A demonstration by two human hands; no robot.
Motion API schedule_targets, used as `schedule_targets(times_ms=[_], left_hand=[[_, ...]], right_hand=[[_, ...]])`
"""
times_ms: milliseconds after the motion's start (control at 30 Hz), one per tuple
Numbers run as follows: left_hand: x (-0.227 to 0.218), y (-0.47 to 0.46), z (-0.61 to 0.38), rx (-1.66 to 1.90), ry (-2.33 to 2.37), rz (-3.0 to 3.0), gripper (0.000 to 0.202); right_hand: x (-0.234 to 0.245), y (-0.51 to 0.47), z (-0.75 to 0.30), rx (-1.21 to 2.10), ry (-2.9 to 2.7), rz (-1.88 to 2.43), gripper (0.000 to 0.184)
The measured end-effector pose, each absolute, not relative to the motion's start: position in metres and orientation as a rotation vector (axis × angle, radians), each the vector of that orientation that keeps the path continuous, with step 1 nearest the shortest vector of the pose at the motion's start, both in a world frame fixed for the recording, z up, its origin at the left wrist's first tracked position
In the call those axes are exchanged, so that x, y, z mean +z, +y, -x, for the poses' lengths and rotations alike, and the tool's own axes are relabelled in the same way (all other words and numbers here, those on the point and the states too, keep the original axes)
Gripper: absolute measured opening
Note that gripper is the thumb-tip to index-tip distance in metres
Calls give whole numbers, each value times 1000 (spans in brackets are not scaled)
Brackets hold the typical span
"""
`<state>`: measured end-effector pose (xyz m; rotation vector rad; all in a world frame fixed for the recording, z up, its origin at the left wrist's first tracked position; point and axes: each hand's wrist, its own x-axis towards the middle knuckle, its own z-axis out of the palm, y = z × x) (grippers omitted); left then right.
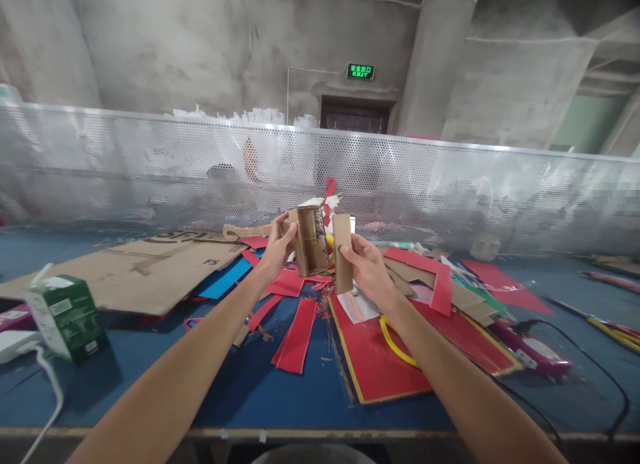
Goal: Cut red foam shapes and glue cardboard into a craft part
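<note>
My left hand grips a small open cardboard box by its left side, holding it raised above the table with its hollow inside facing me. In my right hand a narrow strip of cardboard stands upright, pinched between thumb and fingers. The strip is just right of the box, with a small gap between them. Below the hands lie red paper strips and torn red scraps. A red board with a yellow edge lies under my right forearm, and a yellow ring rests on it.
A large cardboard sheet covers the left of the blue table. Nearer me at left stands a green box. A purple power strip with a black cable lies at right. A perforated metal panel rises along the back.
</note>
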<state>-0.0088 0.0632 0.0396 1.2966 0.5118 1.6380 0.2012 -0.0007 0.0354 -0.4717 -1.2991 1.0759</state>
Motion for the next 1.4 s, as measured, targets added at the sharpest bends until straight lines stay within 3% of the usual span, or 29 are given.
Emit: schedule_targets(times_ms=[333,567,1400], left_hand=[[39,49,-5,1531,562,-1435,65],[32,52,-10,1455,603,-1533,65],[27,51,-17,1387,608,-1469,64]], right_hand=[[47,-7,-211,884,-1360,707,33],[41,2,-211,699,-1519,801,39],[39,4,-213,589,-1559,888,34]])
